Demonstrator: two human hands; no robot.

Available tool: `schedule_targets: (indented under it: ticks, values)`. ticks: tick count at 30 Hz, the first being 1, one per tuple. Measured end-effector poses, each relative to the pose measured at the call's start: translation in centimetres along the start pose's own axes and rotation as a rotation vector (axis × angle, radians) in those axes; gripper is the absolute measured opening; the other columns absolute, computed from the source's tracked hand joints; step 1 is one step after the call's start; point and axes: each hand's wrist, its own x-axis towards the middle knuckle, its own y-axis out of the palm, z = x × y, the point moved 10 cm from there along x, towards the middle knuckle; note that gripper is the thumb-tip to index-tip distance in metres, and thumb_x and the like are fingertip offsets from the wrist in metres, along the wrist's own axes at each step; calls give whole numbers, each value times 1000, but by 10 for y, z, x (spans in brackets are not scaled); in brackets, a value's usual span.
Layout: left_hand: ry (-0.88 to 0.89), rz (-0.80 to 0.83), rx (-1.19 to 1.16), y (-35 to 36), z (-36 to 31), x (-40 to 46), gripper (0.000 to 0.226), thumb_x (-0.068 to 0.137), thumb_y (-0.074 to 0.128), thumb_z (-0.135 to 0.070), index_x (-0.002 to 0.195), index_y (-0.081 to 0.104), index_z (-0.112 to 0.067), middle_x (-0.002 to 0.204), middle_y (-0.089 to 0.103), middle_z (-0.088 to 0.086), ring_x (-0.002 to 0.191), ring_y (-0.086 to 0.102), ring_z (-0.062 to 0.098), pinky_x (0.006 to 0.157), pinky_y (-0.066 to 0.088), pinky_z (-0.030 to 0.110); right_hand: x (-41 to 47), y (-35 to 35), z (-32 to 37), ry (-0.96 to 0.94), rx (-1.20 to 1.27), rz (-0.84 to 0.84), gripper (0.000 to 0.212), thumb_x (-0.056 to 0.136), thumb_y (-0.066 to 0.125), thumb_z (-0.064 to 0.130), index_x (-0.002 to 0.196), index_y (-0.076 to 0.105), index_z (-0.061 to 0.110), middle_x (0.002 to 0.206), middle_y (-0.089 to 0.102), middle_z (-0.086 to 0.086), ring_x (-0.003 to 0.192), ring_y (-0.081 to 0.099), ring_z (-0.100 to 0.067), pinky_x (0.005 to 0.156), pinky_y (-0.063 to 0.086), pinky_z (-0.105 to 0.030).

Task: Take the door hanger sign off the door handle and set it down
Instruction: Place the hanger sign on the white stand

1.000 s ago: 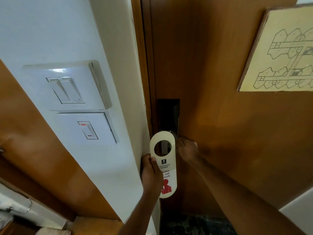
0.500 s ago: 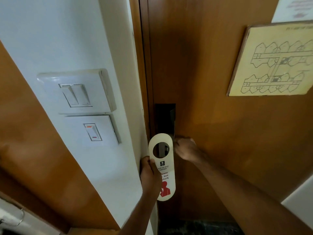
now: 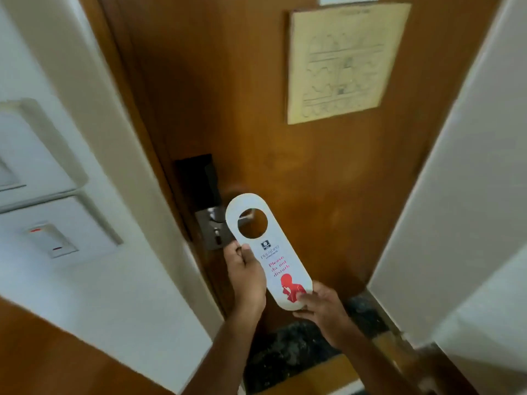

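Observation:
The white door hanger sign, with red "Please do not disturb" lettering and a red figure, is off the handle and tilted in front of the wooden door. My left hand pinches its left edge below the round hole. My right hand grips its bottom end. The metal door handle and lock plate lie just left of and behind the sign's top; part of the lever shows through the hole.
A framed floor plan hangs on the brown door. White wall switches sit on the left wall. Another white wall closes in on the right. Dark stone floor lies below.
The sign has come off the handle and moved right and toward me. My right hand left the handle and now grips the sign's bottom end. The camera view shifted right.

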Motion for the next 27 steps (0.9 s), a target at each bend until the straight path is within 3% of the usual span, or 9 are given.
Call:
schedule_targets:
  ticks: [2,5,9,14,16,20,27]
  values:
    - [-24,111,-36,37,12,-19,16,101,49,-28,117,48,-25,104,73,-4,89,74,8,59,55,20,-25,-40,0,0,94,-126,21,91,69,11,112,65,11,108,75,-5,99,71,-24,78,61,-38]
    - [-65,218,-66,78,22,-47,23,98,56,-20,120,52,-26,101,76,-4,89,76,12,63,59,26,-65,-103,6,12,79,-266,18,89,72,12,106,68,16,101,78,0,92,74,-20,72,61,-33]
    - [-48,330,-4,123,35,-82,41,90,69,-13,125,55,-26,96,77,-5,84,77,18,65,61,30,-126,-195,5,37,-61,-371,22,86,74,18,107,69,22,100,78,3,91,74,-19,79,61,-42]
    - [-94,618,249,216,101,-184,54,89,69,-6,137,51,-25,111,73,4,84,77,22,62,63,28,-243,-343,-43,24,33,-676,17,91,64,-3,105,66,6,92,78,-10,78,76,-21,57,58,-28]
    - [-98,697,347,249,135,-232,55,90,68,-6,139,51,-24,115,72,3,89,75,24,60,62,28,-292,-394,-73,47,63,-836,12,92,63,-6,101,65,2,87,78,-9,76,76,-21,57,60,-31]
    - [-106,873,555,320,228,-349,55,92,64,-5,141,52,-25,113,69,3,87,74,20,61,62,26,-400,-490,-161,158,107,-1106,12,92,65,0,96,68,10,87,77,-9,73,75,-21,67,63,-44]
    - [16,1091,939,397,380,-459,49,90,68,-14,137,57,-24,117,71,2,98,67,19,83,60,38,-493,-589,-307,354,37,-1342,18,93,62,6,107,70,13,87,74,-2,76,71,-19,71,62,-48]
